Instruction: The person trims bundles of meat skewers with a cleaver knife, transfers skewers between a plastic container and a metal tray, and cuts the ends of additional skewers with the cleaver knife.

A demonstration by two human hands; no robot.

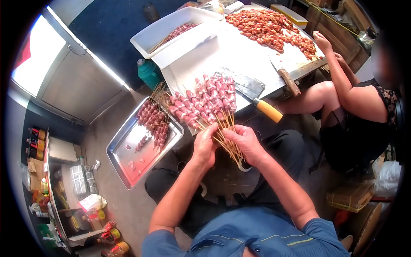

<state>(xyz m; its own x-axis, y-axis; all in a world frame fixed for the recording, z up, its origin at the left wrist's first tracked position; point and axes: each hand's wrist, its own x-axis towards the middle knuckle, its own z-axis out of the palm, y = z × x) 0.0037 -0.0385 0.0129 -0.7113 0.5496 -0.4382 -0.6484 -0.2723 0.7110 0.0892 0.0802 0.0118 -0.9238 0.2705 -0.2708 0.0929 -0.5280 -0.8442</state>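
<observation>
A fanned bunch of skewers (214, 98), threaded with dark pink, heart-shaped meat pieces, rests its meat end at the near edge of the white table top. My left hand (206, 145) is closed on the bare sticks from the left. From the right, my right hand (247, 144) wraps round the same sticks. Left of the bunch, more skewers (152, 120) lie in a metal tray (117, 147) with some loose meat bits. Just right of the bunch lies a cleaver (267, 110) with a yellow handle, which juts past the table edge.
A white tub (188, 49) with skewers stands on the table (201, 60). Behind is a heap of reddish cut meat (261, 28); a wooden-handled knife (289, 81) overhangs the edge. A teal flask (148, 73) stands left. Another person (359, 103) sits at right.
</observation>
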